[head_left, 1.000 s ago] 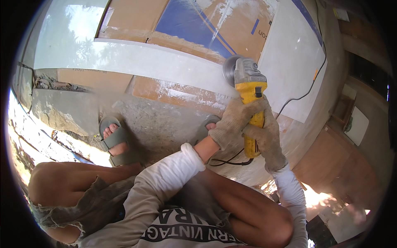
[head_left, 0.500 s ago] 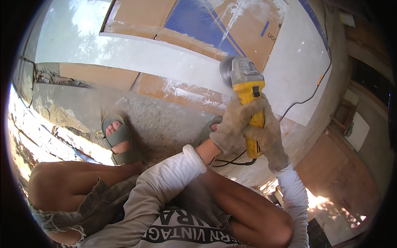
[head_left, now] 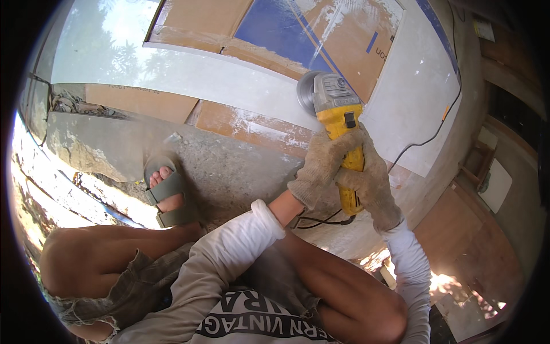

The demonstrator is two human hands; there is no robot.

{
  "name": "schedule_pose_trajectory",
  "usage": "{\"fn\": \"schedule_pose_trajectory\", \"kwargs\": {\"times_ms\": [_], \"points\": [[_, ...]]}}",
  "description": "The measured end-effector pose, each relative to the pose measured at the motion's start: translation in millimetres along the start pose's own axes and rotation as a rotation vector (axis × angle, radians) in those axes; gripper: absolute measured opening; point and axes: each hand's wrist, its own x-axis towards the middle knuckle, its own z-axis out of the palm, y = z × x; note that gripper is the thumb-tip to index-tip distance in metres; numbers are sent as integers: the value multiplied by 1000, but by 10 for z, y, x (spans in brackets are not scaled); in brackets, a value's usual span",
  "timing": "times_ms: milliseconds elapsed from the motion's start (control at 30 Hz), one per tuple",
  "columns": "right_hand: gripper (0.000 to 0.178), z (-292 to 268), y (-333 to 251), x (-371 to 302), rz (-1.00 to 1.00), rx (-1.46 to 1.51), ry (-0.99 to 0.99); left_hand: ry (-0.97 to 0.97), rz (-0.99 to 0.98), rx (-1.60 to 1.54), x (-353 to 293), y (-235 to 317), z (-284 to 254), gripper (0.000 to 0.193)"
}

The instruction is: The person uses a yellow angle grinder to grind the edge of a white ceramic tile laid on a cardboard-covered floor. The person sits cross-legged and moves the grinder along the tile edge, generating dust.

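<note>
A yellow angle grinder [head_left: 346,117] with a grey head is gripped in both my gloved hands. My left hand [head_left: 326,157], in a beige work glove, wraps the front of its body, just behind the grey head. Around the rear of the handle closes my right hand [head_left: 373,183], gloved the same way. The round grinding disc [head_left: 308,93] stands on the tool's left side, at the edge of a white panel [head_left: 258,78]. Whether the disc touches the panel I cannot tell. A black cord [head_left: 323,222] leaves the handle's back end.
Cardboard sheets [head_left: 258,34] with white dust lie in the panel's opening; a dusty brown strip [head_left: 252,127] runs along its near edge. A black cable [head_left: 424,139] curves over the panel's right side. My sandalled foot [head_left: 166,192] rests on rough concrete [head_left: 223,166]. Brown boards [head_left: 467,235] lie to the right.
The grinder has shifted slightly left and toward the far side, with both hands still closed on it. The view has moved a little as well.
</note>
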Motion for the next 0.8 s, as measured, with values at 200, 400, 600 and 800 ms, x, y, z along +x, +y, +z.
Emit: {"fn": "schedule_pose_trajectory", "kwargs": {"times_ms": [200, 400, 600, 800], "points": [[95, 3, 38, 34, 62, 28, -8, 16, 19, -21, -2, 14, -11, 39], [96, -13, 89, 50, 69, 49, -23, 20, 12, 8, -2, 35, -13, 39], [93, -19, 87, 35, 68, 82, -29, 25, 12, 10, 29, -14, -4, 39], [90, -12, 120, 28, 52, 88, -6, 7, 19, 48, 36, -43, -19, 39]]}}
